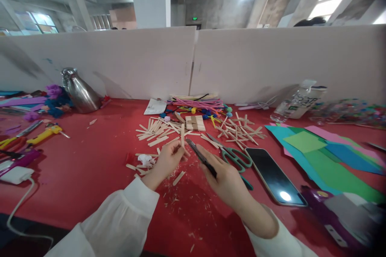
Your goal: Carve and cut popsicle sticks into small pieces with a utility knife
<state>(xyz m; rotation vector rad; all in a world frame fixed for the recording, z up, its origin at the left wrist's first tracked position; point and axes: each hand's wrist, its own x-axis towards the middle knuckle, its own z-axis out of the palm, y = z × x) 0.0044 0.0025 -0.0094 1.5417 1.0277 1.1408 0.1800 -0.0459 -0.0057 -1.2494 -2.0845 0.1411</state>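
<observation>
My left hand [169, 160] pinches a wooden craft stick [182, 135] and holds it upright above the red table [90, 156]. My right hand [224, 176] is closed round a black-handled utility knife [201, 156], whose blade points up and left toward the stick's lower end. Wood shavings and a short stick piece [179, 178] lie on the table between and below my hands. Both arms wear white sleeves.
Loose craft sticks [159, 130] and a small glued stick panel [195, 123] lie behind my hands. Green-handled scissors [237, 157], a phone [275, 176] and coloured paper sheets [325, 152] are to the right. A metal jug [79, 90] and tools sit left; white partition behind.
</observation>
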